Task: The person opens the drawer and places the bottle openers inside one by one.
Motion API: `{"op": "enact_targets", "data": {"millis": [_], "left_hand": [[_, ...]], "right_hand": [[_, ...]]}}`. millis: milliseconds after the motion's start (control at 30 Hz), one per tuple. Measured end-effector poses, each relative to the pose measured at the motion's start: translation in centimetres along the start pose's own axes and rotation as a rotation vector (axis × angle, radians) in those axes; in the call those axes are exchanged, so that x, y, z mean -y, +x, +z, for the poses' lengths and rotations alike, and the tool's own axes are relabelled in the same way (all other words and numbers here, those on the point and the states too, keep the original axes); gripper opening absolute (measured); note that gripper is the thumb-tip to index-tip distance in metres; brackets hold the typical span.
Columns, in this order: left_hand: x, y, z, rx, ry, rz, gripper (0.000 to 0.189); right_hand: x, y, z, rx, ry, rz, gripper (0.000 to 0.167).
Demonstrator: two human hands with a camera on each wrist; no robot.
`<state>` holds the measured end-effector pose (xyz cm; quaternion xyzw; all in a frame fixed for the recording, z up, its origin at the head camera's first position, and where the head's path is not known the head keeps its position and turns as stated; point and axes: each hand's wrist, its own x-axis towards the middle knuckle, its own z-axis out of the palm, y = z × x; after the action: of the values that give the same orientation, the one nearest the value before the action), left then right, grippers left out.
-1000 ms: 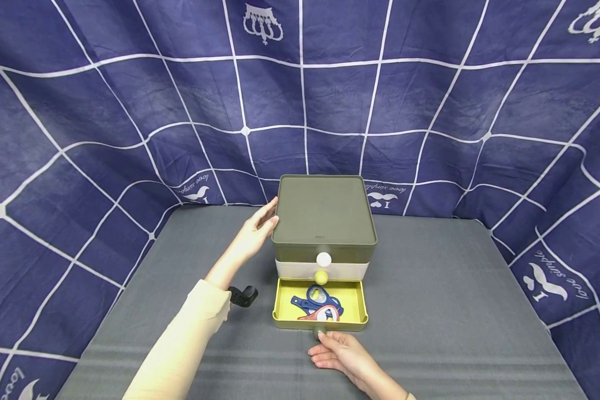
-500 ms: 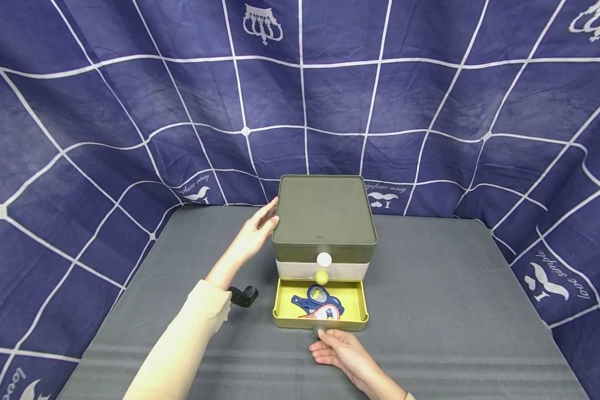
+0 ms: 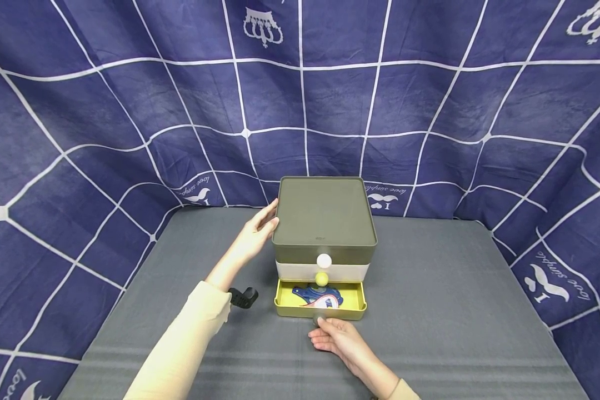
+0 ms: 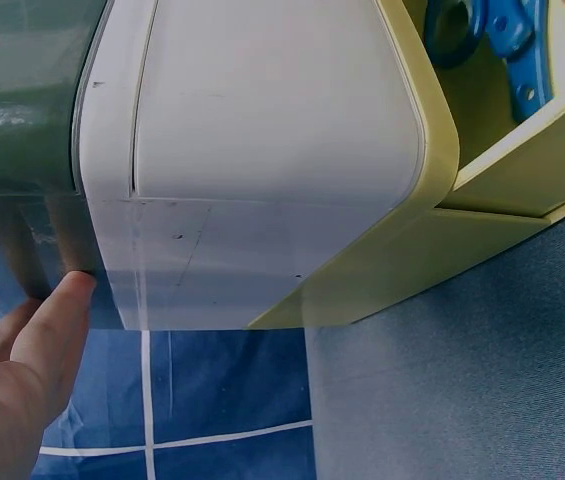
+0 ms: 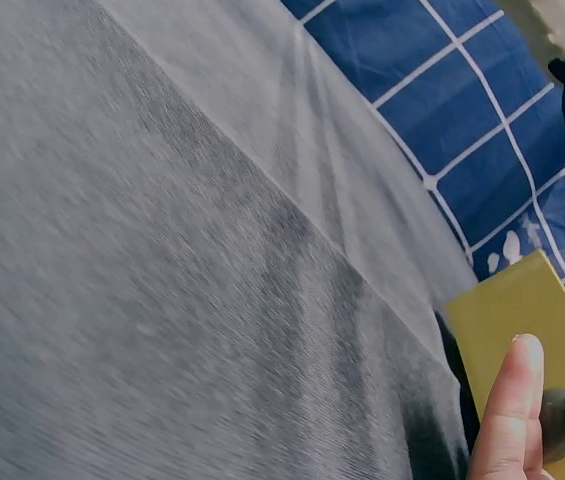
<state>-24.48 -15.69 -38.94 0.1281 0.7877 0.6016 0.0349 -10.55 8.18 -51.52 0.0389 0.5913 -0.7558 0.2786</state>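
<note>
A small stacked drawer cabinet (image 3: 325,211) stands on the grey cloth, dark green on top, white in the middle and yellow at the bottom. Its lowest drawer (image 3: 290,311) is pulled partly out. Inside lie blue ring-ended tools (image 3: 304,294) and a red-and-white one (image 3: 326,301), their kind unclear. Between thumb and index finger, my right hand (image 3: 339,340) pinches the drawer's dark round knob (image 5: 560,425). My left hand (image 3: 252,238) rests its fairly straight fingers against the cabinet's upper left side.
White (image 3: 324,260) and yellow (image 3: 321,279) knobs mark the two closed upper drawers. A black strap-like device (image 3: 243,297) is at the left wrist. Blue gridded cloth (image 3: 340,100) hangs behind the table and along both sides.
The bottom drawer has slid partway in toward the cabinet, and my right hand has moved forward with its knob. Less of the blue tools shows. My left hand stays in place.
</note>
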Motion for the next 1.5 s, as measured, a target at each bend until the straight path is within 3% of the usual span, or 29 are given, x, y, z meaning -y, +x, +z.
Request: {"op": "enact_targets", "data": {"millis": [367, 933, 1500], "left_hand": [[0.1, 0.1, 0.2, 0.006, -0.014, 0.003, 0.053], [0.1, 0.1, 0.1, 0.008, -0.026, 0.013, 0.053], [0.1, 0.0, 0.1, -0.001, -0.023, 0.008, 0.053]], "right_hand": [[1.2, 1.9, -0.4, -0.037, -0.070, -0.047, 0.040], [2.0, 4.0, -0.8, -0.074, -0.113, -0.076, 0.039], [2.4, 4.3, -1.3, -0.017, -0.106, -0.054, 0.037]]}}
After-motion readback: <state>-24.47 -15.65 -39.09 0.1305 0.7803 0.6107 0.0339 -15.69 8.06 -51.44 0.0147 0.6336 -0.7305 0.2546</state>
